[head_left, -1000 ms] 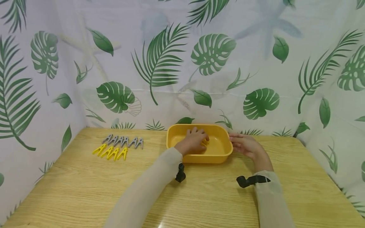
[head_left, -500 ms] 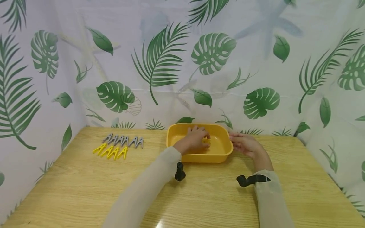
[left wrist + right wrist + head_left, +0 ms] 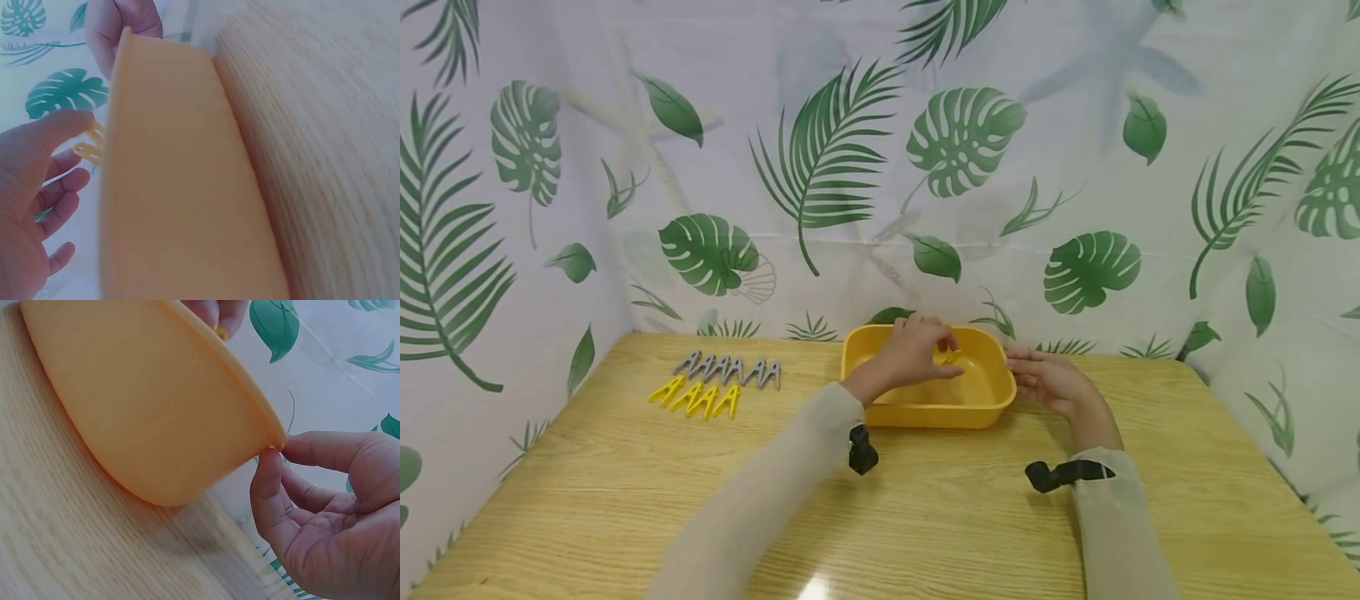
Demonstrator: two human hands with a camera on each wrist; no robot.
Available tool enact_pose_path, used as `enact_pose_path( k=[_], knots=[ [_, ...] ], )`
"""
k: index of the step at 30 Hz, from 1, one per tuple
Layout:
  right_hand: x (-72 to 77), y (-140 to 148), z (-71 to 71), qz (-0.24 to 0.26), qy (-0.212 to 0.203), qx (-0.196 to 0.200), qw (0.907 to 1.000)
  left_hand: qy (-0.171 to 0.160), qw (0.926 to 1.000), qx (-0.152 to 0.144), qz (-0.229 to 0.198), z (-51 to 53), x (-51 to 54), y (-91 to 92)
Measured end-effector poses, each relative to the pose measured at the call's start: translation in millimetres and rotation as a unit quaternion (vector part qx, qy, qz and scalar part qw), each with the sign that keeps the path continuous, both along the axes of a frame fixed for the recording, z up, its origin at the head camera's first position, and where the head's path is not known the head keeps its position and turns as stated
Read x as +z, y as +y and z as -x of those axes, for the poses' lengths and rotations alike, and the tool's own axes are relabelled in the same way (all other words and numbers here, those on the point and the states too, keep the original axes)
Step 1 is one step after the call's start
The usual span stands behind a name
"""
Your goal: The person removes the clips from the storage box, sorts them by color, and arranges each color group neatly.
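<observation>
A yellow-orange plastic tub [image 3: 925,417] stands near the back of the table. My left hand [image 3: 917,350] is over it, with a yellow clothespin [image 3: 951,357] between the thumb and fingers. In the left wrist view, the looped ends of that clothespin [image 3: 89,152] show beside the tub wall [image 3: 175,156], and the rest is hidden. At the tub's right end, my right hand [image 3: 1051,382] pinches the rim between thumb and finger, as the right wrist view shows with the hand [image 3: 331,512] at the rim's corner. Most of the tub's floor is hidden by my left hand.
On the left of the wooden table [image 3: 925,517] lies a row of several grey clothespins [image 3: 722,367]. In front of it is a row of several yellow clothespins [image 3: 700,398]. A leaf-patterned cloth [image 3: 850,167] hangs behind and at the sides.
My left hand has lifted a little from inside the tub, and the yellow clothespin has come up with it. The right hand keeps its place at the rim.
</observation>
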State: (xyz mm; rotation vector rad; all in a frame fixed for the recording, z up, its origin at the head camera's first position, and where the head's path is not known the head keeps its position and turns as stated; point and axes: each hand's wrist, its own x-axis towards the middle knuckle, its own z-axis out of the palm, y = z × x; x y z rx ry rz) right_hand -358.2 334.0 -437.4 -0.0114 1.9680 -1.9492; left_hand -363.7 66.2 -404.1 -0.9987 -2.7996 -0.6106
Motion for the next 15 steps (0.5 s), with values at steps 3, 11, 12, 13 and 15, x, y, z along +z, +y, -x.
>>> enact_pose_path(
  k=[3,11,12,13,15],
  knots=[
    [0.0,-1,-0.3,0.001,-0.001,0.001,1.0,0.003,0.9997,-0.012,-0.023,-4.0,6.5,-4.3],
    [0.8,-1,-1.1,0.0,0.001,0.003,1.0,-0.004,0.9964,-0.042,-0.073,-10.7,18.6,-26.2],
    [0.8,-1,-1.2,0.0,0.001,0.002,1.0,-0.001,0.9963,-0.043,-0.074,-11.7,20.3,-30.4],
    [0.8,-1,-1.2,-0.001,0.002,0.003,1.0,0.001,0.9963,-0.043,-0.075,-12.7,21.9,-34.9],
    [0.9,-1,-1.4,-0.001,0.002,0.003,1.0,0.001,0.9959,-0.042,-0.08,-15.4,26.4,-44.7]
  ],
)
